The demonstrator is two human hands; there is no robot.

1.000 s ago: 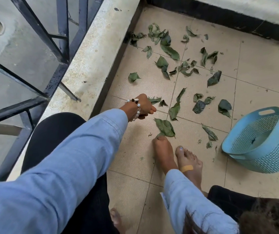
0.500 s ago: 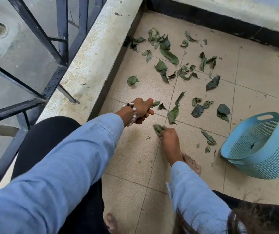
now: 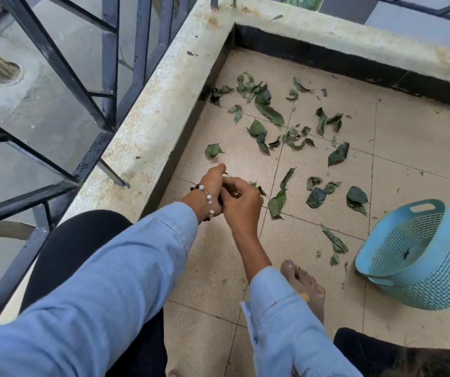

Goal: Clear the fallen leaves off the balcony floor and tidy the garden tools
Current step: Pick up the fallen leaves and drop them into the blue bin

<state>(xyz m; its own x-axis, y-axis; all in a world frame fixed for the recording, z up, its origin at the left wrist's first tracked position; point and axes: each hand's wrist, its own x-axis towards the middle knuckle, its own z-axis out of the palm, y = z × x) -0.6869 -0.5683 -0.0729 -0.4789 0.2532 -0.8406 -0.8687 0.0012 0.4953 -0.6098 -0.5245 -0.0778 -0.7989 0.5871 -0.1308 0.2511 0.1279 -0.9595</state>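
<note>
Several green fallen leaves (image 3: 268, 114) lie scattered over the beige tiled balcony floor (image 3: 409, 148), thickest toward the far corner. My left hand (image 3: 211, 183), with a bead bracelet on its wrist, is curled low over the floor near the kerb. My right hand (image 3: 243, 204) is pressed against it with curled fingers, and bits of gathered leaves (image 3: 259, 188) stick out past the knuckles. What lies between the two palms is hidden. A long leaf (image 3: 277, 201) lies just right of both hands.
A light blue perforated plastic basket (image 3: 436, 289) lies tilted on the floor at the right. A concrete kerb (image 3: 147, 126) with a dark metal railing (image 3: 55, 58) runs along the left. My bare foot (image 3: 302, 284) stands near the basket.
My right hand picked a large leaf off the floor near my foot and carried it up-left to my left hand. The two hands now meet. The view shifted toward the corner.
</note>
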